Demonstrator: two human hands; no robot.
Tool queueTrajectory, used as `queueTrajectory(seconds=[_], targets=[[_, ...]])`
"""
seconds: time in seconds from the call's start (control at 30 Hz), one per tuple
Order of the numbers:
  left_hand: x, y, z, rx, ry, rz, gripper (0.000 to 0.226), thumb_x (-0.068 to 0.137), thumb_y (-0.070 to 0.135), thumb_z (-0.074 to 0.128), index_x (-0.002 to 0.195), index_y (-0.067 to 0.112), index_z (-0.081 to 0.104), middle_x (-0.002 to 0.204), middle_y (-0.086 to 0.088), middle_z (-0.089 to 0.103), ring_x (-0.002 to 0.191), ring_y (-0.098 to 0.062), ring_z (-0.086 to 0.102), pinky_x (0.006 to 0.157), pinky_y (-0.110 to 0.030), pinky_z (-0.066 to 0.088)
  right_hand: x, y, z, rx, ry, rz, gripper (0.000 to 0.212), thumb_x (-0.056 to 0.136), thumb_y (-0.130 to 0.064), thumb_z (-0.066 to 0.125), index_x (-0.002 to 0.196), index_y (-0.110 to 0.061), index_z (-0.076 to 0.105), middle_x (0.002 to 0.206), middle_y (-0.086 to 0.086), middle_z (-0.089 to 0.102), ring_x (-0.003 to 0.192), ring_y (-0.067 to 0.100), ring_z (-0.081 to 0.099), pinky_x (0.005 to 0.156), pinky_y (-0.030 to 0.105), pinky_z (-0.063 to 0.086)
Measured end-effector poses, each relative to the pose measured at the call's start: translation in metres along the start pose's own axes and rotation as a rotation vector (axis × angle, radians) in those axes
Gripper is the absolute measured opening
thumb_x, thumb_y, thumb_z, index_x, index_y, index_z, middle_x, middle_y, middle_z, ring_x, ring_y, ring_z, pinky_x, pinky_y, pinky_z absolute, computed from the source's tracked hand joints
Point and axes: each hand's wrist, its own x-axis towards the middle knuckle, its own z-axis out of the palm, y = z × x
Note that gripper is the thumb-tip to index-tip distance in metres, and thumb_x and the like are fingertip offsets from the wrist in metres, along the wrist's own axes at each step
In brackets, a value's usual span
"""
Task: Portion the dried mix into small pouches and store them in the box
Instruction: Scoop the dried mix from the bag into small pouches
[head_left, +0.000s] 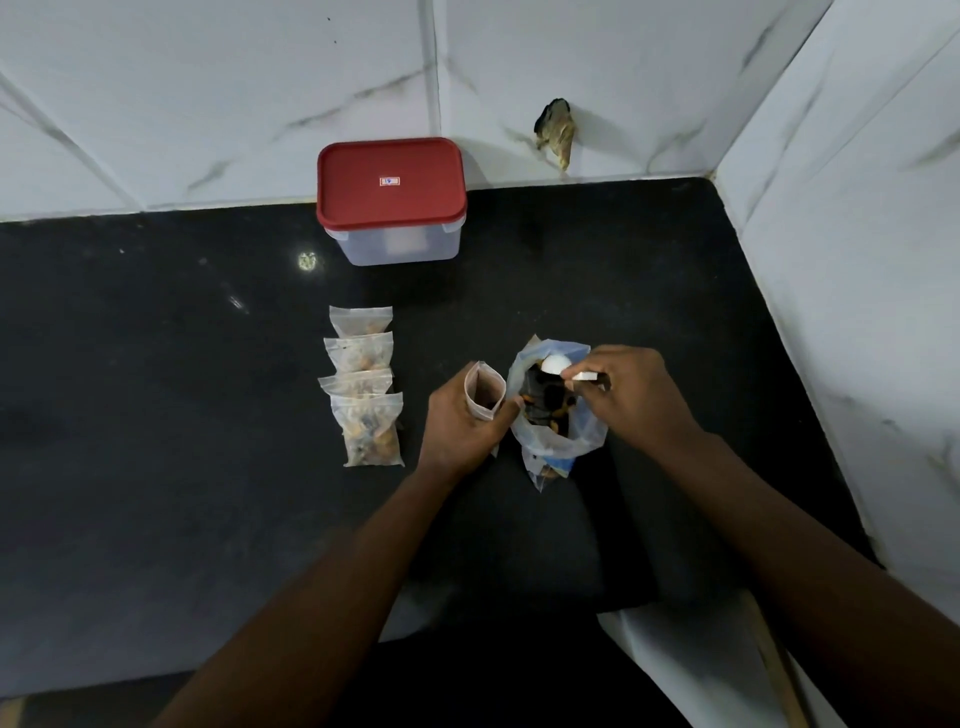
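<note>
My left hand (460, 426) holds a small clear pouch (484, 389) upright with its mouth open. Right beside it stands a large plastic bag of dried mix (556, 415), open at the top. My right hand (634, 397) is over that bag, gripping a white scoop (563, 368) whose bowl dips into the bag's mouth. Several filled, sealed pouches (363, 387) lie in an overlapping row to the left. A clear box with a red lid (390, 200) stands shut against the back wall.
The black countertop (156, 389) ends at tiled walls behind and on the right. A damaged brown patch (557, 132) marks the back wall. The counter's front edge steps back at lower right, where a pale surface (675, 665) shows.
</note>
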Motion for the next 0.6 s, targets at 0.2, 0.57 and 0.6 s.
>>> queueTrajectory(seconds=[0.2,0.57,0.6], targets=[[0.000,-0.002,-0.002,-0.006,0.007,-0.001,0.020,0.088,0.036,0.078,0.097,0.022,0.066,0.091,0.005,0.070,0.086,-0.014,0.070,0.079,-0.045,0.061,-0.021,-0.003,0.002,0.048,-0.104,0.049,0.015,0.084,-0.009,0.077,0.098,-0.015,0.080,0.091,-0.003,0.076,0.081,0.002,0.070,0.075,0.026,0.060],[0.000,-0.003,-0.002,0.007,-0.002,-0.020,0.019,0.089,0.032,0.079,0.099,0.024,0.066,0.094,0.005,0.070,0.088,-0.013,0.070,0.080,-0.043,0.062,-0.011,0.001,0.001,0.032,0.000,0.013,0.013,0.085,-0.006,0.076,0.098,-0.007,0.079,0.093,0.004,0.076,0.084,0.008,0.070,0.079,0.029,0.059],[-0.001,-0.002,-0.002,0.005,-0.003,-0.017,0.019,0.089,0.032,0.079,0.099,0.023,0.066,0.093,0.005,0.070,0.088,-0.013,0.070,0.080,-0.044,0.062,-0.013,0.001,0.002,0.025,-0.013,0.006,0.013,0.085,-0.006,0.076,0.097,-0.007,0.079,0.093,0.005,0.076,0.084,0.009,0.071,0.079,0.032,0.061]])
